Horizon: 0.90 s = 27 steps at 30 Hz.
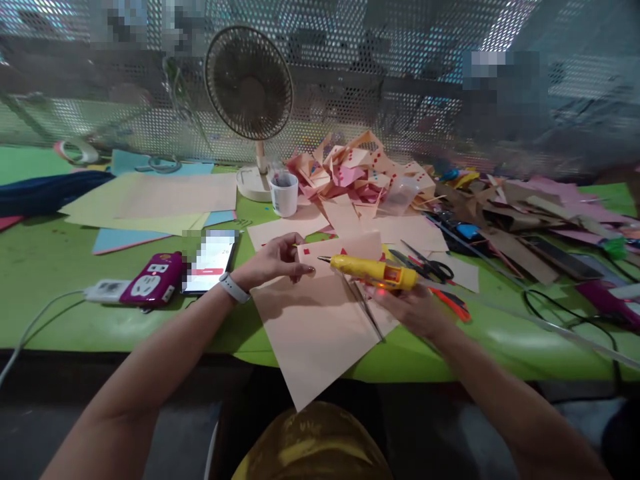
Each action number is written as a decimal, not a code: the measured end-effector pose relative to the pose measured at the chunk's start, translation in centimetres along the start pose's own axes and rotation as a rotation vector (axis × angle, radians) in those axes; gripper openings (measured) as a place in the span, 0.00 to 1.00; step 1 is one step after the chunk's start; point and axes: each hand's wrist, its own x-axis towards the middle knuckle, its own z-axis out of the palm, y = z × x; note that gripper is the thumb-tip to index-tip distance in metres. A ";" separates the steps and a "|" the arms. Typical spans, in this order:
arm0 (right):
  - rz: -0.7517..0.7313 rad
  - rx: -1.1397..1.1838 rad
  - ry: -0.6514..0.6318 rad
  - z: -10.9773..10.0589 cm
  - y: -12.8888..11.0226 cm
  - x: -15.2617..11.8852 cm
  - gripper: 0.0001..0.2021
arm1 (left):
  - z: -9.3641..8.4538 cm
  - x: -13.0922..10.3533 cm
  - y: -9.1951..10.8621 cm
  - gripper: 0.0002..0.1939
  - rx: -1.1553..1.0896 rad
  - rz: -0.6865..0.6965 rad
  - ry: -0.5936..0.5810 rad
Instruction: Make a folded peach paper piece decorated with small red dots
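My left hand (283, 260), with a white watch band on the wrist, pinches the left end of a folded peach paper strip (363, 245) marked with small red shapes. In my right hand (407, 303) is a yellow hot glue gun (370, 270). Its metal nozzle points left, close to the strip and my left fingers, and a red light glows on its underside. Beneath both hands lies a large peach paper sheet (305, 347) whose corner hangs over the table edge. A thin metal tool (369, 310), perhaps tweezers, slants under the glue gun; whether my right hand touches it I cannot tell.
Black scissors (430, 267) and an orange-red handled tool (453, 305) lie right. Behind are a white cup (285, 197), a fan (250, 87) and piled folded paper (360, 167). Left sit a phone (210, 260) and a purple power bank (155, 280). Cables cross the right side.
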 end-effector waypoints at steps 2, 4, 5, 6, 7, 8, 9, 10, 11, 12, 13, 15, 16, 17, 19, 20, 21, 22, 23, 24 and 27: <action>-0.028 -0.062 0.010 0.3 0.5 0.0 0.05 | 0.0 0.0 0.0 0.24 -0.007 -0.002 -0.008; -0.058 -0.112 -0.004 0.4 0.7 -0.1 0.03 | 0.0 0.0 0.1 0.24 -0.013 -0.003 -0.009; -0.076 -0.125 -0.016 0.4 0.8 -0.1 0.03 | 0.0 0.0 0.1 0.24 -0.013 -0.004 -0.009; -0.096 -0.129 -0.027 0.3 0.8 0.0 0.02 | 0.1 0.0 0.1 0.24 -0.013 -0.005 -0.009; -0.112 -0.132 -0.036 0.3 0.6 0.0 0.02 | 0.1 -0.1 0.1 0.24 -0.011 -0.007 -0.011; -0.122 -0.138 -0.045 0.3 0.5 0.0 0.02 | 0.1 -0.1 0.1 0.24 -0.007 -0.010 -0.012; -0.127 -0.149 -0.053 0.3 0.3 0.0 0.03 | 0.1 -0.1 0.1 0.24 -0.003 -0.011 -0.012; -0.128 -0.164 -0.056 0.3 0.1 0.1 0.03 | 0.1 -0.1 0.2 0.23 0.001 -0.013 -0.013; -0.127 -0.179 -0.055 0.3 0.0 0.1 0.04 | 0.1 -0.1 0.2 0.23 0.002 -0.013 -0.013; -0.124 -0.193 -0.049 0.3 -0.1 0.1 0.04 | 0.1 -0.1 0.2 0.23 0.002 -0.012 -0.013; -0.123 -0.199 -0.041 0.4 -0.2 0.1 0.04 | 0.1 -0.1 0.2 0.24 0.000 -0.011 -0.013; -0.122 -0.199 -0.039 0.4 -0.2 0.1 0.03 | 0.1 -0.1 0.2 0.24 -0.006 -0.011 -0.016; -0.120 -0.198 -0.042 0.4 -0.1 0.1 0.03 | 0.1 -0.1 0.2 0.24 -0.008 -0.012 -0.018; -0.118 -0.199 -0.047 0.4 -0.1 0.1 0.03 | 0.0 -0.1 0.2 0.24 -0.010 -0.013 -0.020; -0.114 -0.209 -0.057 0.4 0.0 0.0 0.03 | 0.0 -0.1 0.2 0.24 -0.011 -0.014 -0.026; -0.114 -0.216 -0.055 0.4 0.0 0.0 0.03 | 0.0 -0.1 0.2 0.24 -0.009 -0.013 -0.026; -0.116 -0.219 -0.052 0.4 -0.1 0.0 0.03 | 0.0 -0.1 0.2 0.24 -0.007 -0.011 -0.024; -0.119 -0.219 -0.049 0.4 -0.1 0.0 0.03 | 0.0 -0.1 0.2 0.24 -0.004 -0.011 -0.023; -0.120 -0.218 -0.047 0.4 -0.1 0.0 0.03 | 0.0 -0.1 0.2 0.25 -0.003 -0.011 -0.022; -0.119 -0.218 -0.048 0.4 0.0 0.0 0.02 | 0.0 -0.1 0.2 0.25 -0.004 -0.010 -0.021; -0.111 -0.232 -0.061 0.4 0.3 0.1 0.03 | 0.0 -0.1 0.2 0.24 -0.007 -0.006 -0.023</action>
